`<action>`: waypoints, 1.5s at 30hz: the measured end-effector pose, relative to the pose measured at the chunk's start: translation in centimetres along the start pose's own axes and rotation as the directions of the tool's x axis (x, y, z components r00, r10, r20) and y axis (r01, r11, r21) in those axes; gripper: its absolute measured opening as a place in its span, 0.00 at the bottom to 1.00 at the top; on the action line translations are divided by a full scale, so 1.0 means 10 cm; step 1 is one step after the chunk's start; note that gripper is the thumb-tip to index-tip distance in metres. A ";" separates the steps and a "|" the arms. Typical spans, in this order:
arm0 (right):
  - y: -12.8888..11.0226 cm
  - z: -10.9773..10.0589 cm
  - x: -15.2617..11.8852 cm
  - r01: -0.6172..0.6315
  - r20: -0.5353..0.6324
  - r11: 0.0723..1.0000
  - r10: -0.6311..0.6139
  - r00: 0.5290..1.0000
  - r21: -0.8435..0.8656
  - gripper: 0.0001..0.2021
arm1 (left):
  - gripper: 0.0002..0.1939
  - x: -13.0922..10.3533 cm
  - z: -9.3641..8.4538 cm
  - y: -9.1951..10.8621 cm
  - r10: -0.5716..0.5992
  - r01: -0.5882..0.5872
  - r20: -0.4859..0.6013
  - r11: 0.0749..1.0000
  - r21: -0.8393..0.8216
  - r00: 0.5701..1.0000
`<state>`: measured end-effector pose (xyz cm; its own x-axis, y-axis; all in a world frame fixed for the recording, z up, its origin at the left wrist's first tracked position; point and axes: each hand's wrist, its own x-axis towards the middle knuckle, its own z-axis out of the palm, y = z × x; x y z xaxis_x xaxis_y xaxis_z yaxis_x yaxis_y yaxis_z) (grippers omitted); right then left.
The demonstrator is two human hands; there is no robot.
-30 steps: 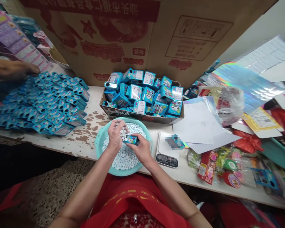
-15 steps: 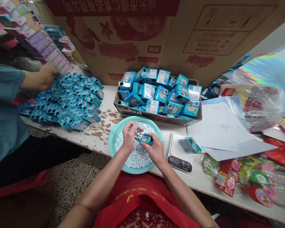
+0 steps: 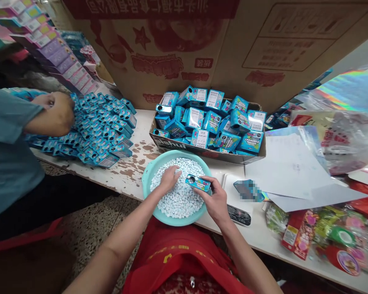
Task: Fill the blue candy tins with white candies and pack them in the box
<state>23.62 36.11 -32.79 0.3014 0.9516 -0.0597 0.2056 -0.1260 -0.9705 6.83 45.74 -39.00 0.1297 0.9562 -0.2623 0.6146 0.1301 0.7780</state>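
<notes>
1. I saw the small blue box (image 3: 198,183) grasped in the right hand (image 3: 217,200), above the turquoise basin (image 3: 146,179).
2. The left hand (image 3: 171,179) was at the white pellets (image 3: 180,208); whether it gripped any, I couldn't tell.
3. The white bench (image 3: 130,181) showed brown, flaked patches.
4. A large carton (image 3: 221,49) stood behind.

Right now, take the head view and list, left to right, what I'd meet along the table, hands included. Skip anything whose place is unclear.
Box pile → left hand → held box → scale → red packet.
</notes>
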 end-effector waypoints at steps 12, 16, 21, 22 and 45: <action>0.12 -0.04 0.09 -0.003 -0.005 0.996 0.002 1.000 -0.086 0.17 | 0.10 -0.17 0.23 -0.02 -0.173 0.178 0.045 0.958 -0.225 0.984; 0.10 -0.02 0.09 0.005 0.023 0.989 -0.002 1.000 -0.149 0.16 | 0.13 -0.26 0.02 0.28 -0.268 0.231 0.049 0.709 -0.666 0.962; 0.07 0.14 0.05 0.105 0.127 0.978 -0.082 0.988 -0.180 0.13 | 0.11 -0.37 -0.13 0.75 -0.159 0.029 -0.036 0.391 -0.920 0.987; 0.05 0.17 0.04 0.115 0.141 0.978 -0.091 0.986 -0.175 0.13 | 0.10 -0.37 -0.14 0.80 -0.176 -0.003 -0.075 0.382 -0.924 0.982; -0.09 0.14 0.05 0.109 0.125 0.988 -0.095 0.988 -0.108 0.13 | 0.22 -0.33 -0.02 1.02 -0.163 -0.110 -0.218 0.501 -0.859 0.962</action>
<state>22.34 37.12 -32.26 0.1622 0.9868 0.0040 0.3365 -0.0515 -0.9403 12.54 43.97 -30.09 -0.1446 0.9561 -0.2547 -0.3748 0.1853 0.9084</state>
